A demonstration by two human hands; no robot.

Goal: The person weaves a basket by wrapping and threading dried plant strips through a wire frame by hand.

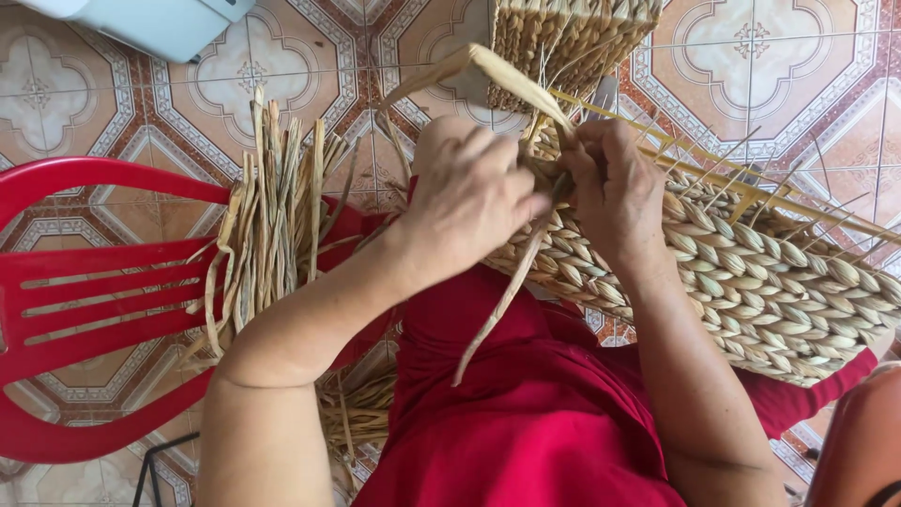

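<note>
A half-woven basket (751, 282) of pale dried straw lies tilted across my lap, its thin upright ribs sticking out toward the upper right. My left hand (469, 197) pinches a flat straw strand (507, 291) at the basket's edge; the strand's loose end hangs down over my red trousers. My right hand (615, 183) presses on the woven rim right beside it, fingers curled around the same weave. Another broad strip (469, 70) arcs up over both hands.
A bundle of loose dried straw (272, 216) rests on a red plastic chair (84, 291) at left. A finished woven basket (563, 38) stands on the patterned tile floor at top. A pale blue object (160, 23) sits at top left.
</note>
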